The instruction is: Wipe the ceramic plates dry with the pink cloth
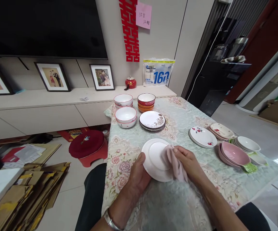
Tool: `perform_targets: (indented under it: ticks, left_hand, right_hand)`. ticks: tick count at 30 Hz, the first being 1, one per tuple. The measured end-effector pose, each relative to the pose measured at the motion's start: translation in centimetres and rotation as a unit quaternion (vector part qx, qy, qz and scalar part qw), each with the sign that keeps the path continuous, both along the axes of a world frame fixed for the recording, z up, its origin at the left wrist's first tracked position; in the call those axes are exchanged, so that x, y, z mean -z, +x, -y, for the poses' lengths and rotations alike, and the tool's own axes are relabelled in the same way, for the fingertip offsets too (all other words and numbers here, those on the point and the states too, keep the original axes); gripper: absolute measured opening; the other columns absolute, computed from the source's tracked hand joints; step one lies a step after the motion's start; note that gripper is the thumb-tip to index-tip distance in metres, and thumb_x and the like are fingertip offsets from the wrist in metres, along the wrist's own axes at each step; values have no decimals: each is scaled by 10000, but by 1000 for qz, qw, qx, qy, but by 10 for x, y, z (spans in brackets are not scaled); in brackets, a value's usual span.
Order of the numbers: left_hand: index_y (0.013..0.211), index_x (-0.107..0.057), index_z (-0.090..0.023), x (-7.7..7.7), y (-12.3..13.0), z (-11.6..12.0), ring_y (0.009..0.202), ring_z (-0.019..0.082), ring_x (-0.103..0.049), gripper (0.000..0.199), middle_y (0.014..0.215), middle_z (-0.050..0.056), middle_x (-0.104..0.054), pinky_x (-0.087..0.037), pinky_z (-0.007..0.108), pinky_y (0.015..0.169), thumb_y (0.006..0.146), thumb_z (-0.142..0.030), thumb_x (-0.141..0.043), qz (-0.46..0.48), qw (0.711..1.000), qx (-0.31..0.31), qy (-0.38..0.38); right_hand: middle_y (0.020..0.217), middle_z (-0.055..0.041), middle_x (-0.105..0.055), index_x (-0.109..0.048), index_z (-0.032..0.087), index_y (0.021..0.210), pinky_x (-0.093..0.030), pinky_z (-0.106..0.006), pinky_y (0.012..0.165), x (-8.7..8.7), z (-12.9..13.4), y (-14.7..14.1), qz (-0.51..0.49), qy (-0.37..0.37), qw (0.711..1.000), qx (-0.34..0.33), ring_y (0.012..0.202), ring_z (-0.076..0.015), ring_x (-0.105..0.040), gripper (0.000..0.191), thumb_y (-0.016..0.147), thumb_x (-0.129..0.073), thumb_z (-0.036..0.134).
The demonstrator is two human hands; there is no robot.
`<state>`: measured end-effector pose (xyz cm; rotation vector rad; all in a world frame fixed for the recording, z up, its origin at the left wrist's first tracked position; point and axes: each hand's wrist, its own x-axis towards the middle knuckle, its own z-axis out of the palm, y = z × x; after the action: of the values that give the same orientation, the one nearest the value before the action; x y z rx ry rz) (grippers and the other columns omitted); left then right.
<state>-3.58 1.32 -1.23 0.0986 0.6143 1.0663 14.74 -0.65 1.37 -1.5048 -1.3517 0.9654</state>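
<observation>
A white plate [154,156], its plain side facing me, is held above the flowered tablecloth [122,166]. My left hand [139,171] grips its left edge, thumb on the rim and fingers underneath. Bunched in my right hand [188,162] is a pink cloth [177,168], which lies against the plate's right part. Behind the plate is a stack of brown-patterned plates [151,119]. Plates with red flowers [203,136] are stacked to the right.
White bowls [125,115] and red and orange bowls [146,102] stand at the back. Pink bowls [236,154], small white bowls [248,143] and squarish dishes [222,131] are at the right. A red stool [88,146] and flattened cardboard [30,192] are left of the table.
</observation>
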Motion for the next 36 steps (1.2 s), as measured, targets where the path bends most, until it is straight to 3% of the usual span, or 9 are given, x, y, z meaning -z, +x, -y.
perform_targets:
  ticks: [2, 5, 8, 12, 17, 19, 21, 29, 36]
  left_hand:
    - [1420, -399, -55, 0, 1, 0, 1195, 302, -574, 567, 1182, 180, -682, -375, 451, 1071, 932, -340, -439, 8, 1000, 2, 1]
    - [1414, -408, -52, 1, 1, 1, 1171, 307, -589, 564, 1167, 181, -689, -394, 455, 1052, 924, -328, -455, 8, 1000, -2, -6]
    - [1407, -421, -65, 1, 1, 1, 1157, 310, -597, 562, 1163, 173, -692, -408, 457, 1038, 914, -329, -478, 6, 1000, -5, -15]
    - [1363, -474, -52, 0, -1, 0, 1163, 305, -591, 543, 1148, 175, -696, -416, 438, 1032, 917, -363, -474, 23, 999, 13, -28]
    - [1226, -580, -16, -2, -4, 0, 1166, 287, -591, 517, 1127, 192, -693, -414, 388, 1035, 937, -418, -431, 52, 998, 25, -31]
    - [1174, -609, -29, -2, -6, 1, 1155, 286, -598, 494, 1109, 186, -697, -416, 386, 1030, 933, -427, -443, 51, 998, 21, -36]
    - [1161, -619, -56, -1, -6, 1, 1149, 286, -601, 487, 1116, 173, -696, -417, 397, 1027, 925, -449, -456, 59, 997, 27, -36]
    - [1318, -517, -92, 1, 0, 0, 1149, 283, -601, 475, 1191, 158, -679, -401, 426, 1040, 936, -364, -440, 20, 999, -3, -45]
    - [1401, -437, -83, 6, 1, -1, 1205, 298, -563, 558, 1236, 179, -655, -391, 445, 1054, 921, -366, -460, 22, 1000, -7, -20]
  right_hand:
    - [894, -83, -648, -688, 174, 915, -448, -411, 833, 15, -10, -5, 155, 93, 982, 54, 914, -265, -563, 369, 828, -589, 518]
    - [930, -110, -602, -655, 148, 1035, -450, -442, 842, 30, -17, -10, 300, 191, 928, 110, 935, -274, -530, 325, 864, -577, 413]
    - [896, -100, -586, -636, 154, 1043, -468, -429, 832, 35, -15, -17, 358, 245, 899, 65, 901, -249, -525, 225, 935, -479, 273]
    - [1085, -147, -562, -532, 137, 1251, -481, -459, 881, 32, 0, -35, 366, 287, 885, 13, 1012, -264, -512, 328, 942, -454, 218]
    - [1313, -154, -499, -432, 181, 1375, -449, -459, 990, 19, 14, -61, 378, 276, 873, -137, 1185, -271, -473, 452, 927, -488, 212]
    - [1365, -134, -491, -451, 205, 1364, -417, -454, 1030, 14, 8, -69, 389, 283, 854, -197, 1238, -265, -452, 441, 925, -496, 206]
    - [1360, -114, -520, -484, 213, 1334, -396, -453, 1044, 12, -4, -74, 400, 278, 847, -213, 1250, -256, -456, 411, 923, -495, 191]
    - [1132, -107, -658, -616, 158, 1163, -409, -367, 967, 13, -61, -58, 445, 190, 869, -106, 1095, -226, -564, 276, 969, -438, 242]
    - [900, -117, -656, -648, 142, 948, -422, -345, 848, 24, -57, -12, 493, 139, 859, -10, 916, -233, -574, 305, 984, -370, 260]
